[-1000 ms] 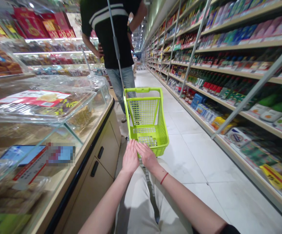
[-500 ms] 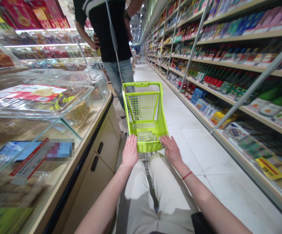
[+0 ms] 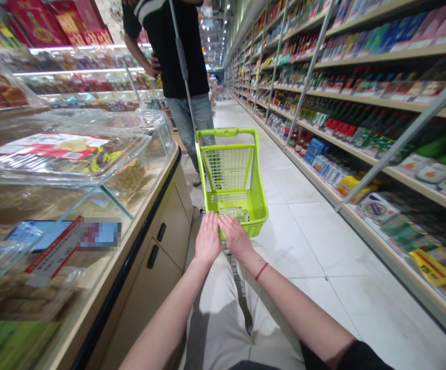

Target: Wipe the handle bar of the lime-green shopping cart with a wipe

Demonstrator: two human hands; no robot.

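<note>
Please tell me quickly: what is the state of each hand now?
Left hand: open, fingers straight, at the near rim of the green basket.
Right hand: open, fingers extended, beside the left.

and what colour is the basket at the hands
Lime green; the basket shows best in the head view.

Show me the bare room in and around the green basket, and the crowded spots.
Bare: inside the green latticed plastic basket, between its walls; the white floor tiles between it and the tall beige-edged shelves. Crowded: those shelves, lined with goods; the beige wooden counter, bearing clear plastic packs; the basket's near rim, where the left hand and right hand are.
</note>
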